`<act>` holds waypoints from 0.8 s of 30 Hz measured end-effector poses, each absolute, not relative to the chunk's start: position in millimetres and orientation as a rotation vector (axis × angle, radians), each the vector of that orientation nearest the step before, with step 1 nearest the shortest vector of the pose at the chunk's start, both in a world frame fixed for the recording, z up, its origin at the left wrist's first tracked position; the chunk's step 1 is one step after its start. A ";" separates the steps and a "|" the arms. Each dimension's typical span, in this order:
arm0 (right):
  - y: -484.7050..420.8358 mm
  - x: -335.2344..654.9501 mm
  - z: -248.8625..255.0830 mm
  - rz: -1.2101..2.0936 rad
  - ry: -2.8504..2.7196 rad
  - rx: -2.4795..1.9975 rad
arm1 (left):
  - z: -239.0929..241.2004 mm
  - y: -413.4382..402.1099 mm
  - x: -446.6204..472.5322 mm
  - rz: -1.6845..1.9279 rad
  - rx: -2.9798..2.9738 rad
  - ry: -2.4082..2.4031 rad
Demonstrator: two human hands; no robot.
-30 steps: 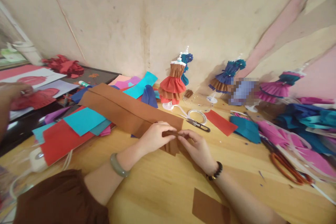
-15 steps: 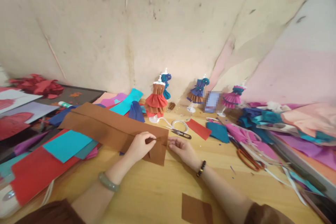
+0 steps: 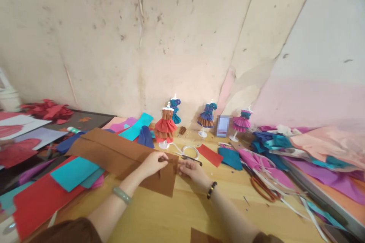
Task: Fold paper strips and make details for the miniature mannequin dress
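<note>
My left hand [image 3: 156, 164] is closed in a pinch over a large brown paper-like sheet [image 3: 114, 157]. Its fingertips hold a narrow brown piece that looks like the same material. Close by on the right, my right hand [image 3: 190, 171] has its fingers curled and pressed together at the sheet's right edge. What lies between those fingertips is too small to make out. Just behind my right hand lie black-handled thread snips [image 3: 192, 159] and a coil of white cord [image 3: 190, 152]. A small brown piece [image 3: 203, 236] shows at the bottom edge.
Miniature dress forms stand by the wall, including one in a red and brown dress [image 3: 165, 127]. A phone [image 3: 224, 126] leans behind. Orange-handled scissors [image 3: 264, 190] and fabric scraps [image 3: 273, 146] lie right. Red [image 3: 51, 197] and turquoise sheets [image 3: 74, 172] are stacked left.
My view has tilted up, so the table things sit lower in the picture. My right hand has come slightly closer to my left, and both stay pinched.
</note>
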State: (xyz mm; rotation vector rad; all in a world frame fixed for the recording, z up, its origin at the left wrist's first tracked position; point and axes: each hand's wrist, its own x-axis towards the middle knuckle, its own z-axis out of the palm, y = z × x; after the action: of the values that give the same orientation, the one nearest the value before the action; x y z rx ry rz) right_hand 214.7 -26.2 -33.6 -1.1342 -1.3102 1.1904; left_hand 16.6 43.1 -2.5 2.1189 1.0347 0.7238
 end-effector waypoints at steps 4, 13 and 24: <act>-22.6 212.0 -28.4 1.123 -1.327 -1.138 | -7.6 35.6 12.6 0.987 2.109 1.044; 2.5 188.0 -3.5 0.832 -1.848 -1.144 | -9.1 22.6 17.1 1.098 2.134 1.022; 10.0 208.3 -7.9 0.761 -1.838 -1.209 | -16.8 30.3 19.2 1.053 1.649 0.924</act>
State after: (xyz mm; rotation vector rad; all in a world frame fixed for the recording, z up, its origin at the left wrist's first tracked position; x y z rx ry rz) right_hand 208.3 10.0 -7.9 -1.2095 -1.8383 0.7611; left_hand 19.2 30.3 -16.8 1.6495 0.9238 1.0530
